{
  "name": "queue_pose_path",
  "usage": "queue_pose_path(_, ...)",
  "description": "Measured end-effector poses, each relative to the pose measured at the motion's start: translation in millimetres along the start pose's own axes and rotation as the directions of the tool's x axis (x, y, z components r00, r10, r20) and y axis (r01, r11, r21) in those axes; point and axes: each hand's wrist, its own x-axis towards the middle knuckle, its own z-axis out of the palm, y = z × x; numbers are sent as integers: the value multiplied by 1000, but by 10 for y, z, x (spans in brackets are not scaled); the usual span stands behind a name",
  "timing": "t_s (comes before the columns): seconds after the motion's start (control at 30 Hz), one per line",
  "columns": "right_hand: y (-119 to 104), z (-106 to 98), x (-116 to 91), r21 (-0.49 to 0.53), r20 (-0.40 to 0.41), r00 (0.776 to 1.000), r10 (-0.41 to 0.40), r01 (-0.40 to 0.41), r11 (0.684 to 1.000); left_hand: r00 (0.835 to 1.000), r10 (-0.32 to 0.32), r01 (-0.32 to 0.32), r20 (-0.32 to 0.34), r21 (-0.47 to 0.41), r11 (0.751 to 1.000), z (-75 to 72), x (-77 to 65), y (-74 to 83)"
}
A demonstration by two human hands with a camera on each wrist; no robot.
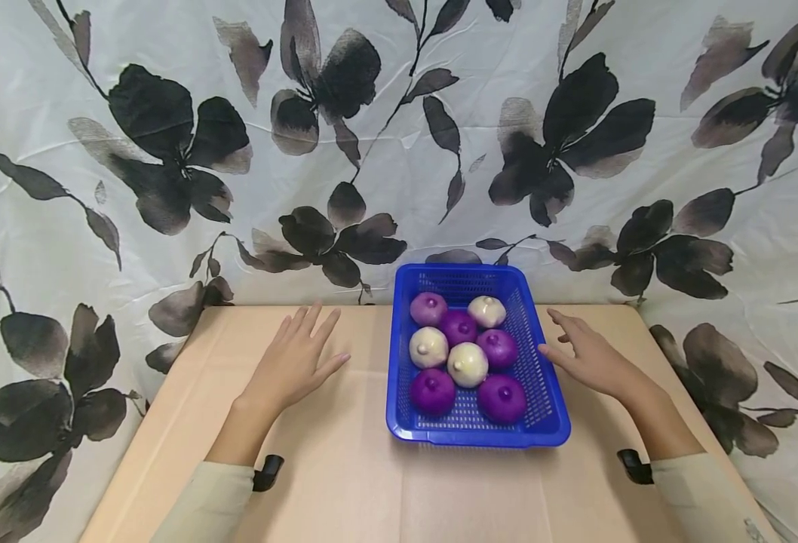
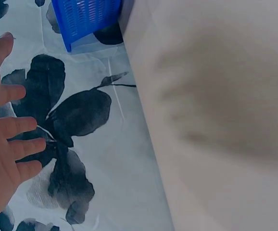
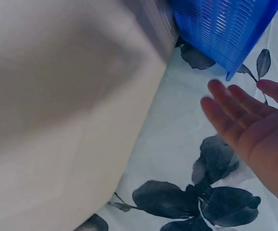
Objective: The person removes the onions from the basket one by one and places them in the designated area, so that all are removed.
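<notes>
The left hand (image 1: pixel 290 362) is spread wide above the bench (image 1: pixel 345 460), holding nothing and well apart from the basket. The right hand (image 1: pixel 592 358) is loosely extended and holds nothing; its thumb tip is at the basket's right rim, though I cannot tell whether they touch. Behind each hand, a black piece (image 1: pixel 268 473) sits by the cuff of a pale sleeve (image 1: pixel 212 501).

The blue basket (image 1: pixel 478 437) stands on the bench between the 2 hands, closer to the right, with 8 onions inside. Nearest are 2 purple onions (image 1: pixel 432 391), side by side. Next come 2 white onions (image 1: pixel 468 365) at left and middle, with 1 purple at right. Beyond them is 1 purple near the middle, then 1 purple at far left and 1 white at far right.

At the bench's far edge hangs a pale cloth (image 1: pixel 433 173) with dark flowers.
</notes>
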Motion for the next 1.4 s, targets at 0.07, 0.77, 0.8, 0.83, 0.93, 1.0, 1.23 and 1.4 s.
queue_pose_path(0.07, -4, 14, 18, 42, 5, 1000, -6, 6, 999, 1000, 12, -12, -6, 2, 1000, -11, 27, 21)
queue_pose_path(0.77, 72, 114, 123, 447, 149, 988, 28, -92, 890, 987, 154, -152, -51, 40, 988, -198, 393, 280)
queue_pose_path(0.8, 72, 115, 124, 458, 154, 988, 25, -93, 884, 986, 160, -158, -53, 41, 987, -217, 417, 296)
queue_pose_path(0.83, 72, 116, 126, 471, 160, 987, 22, -96, 877, 985, 166, -164, -55, 40, 986, -235, 442, 313)
queue_pose_path(0.93, 74, 115, 121, 499, 178, 984, 17, -106, 860, 981, 187, -185, -56, 46, 982, -274, 526, 369)
queue_pose_path(1.0, 79, 113, 111, 518, 186, 982, 15, -111, 848, 978, 203, -201, -54, 46, 979, -288, 591, 412)
queue_pose_path(1.23, 83, 121, 99, 543, 179, 984, 19, -115, 832, 969, 248, -248, -4, 17, 969, -301, 839, 567)
queue_pose_path(1.4, 63, 142, 112, 540, 166, 986, 0, -91, 837, 956, 292, -293, 41, 45, 955, -262, 1021, 668)
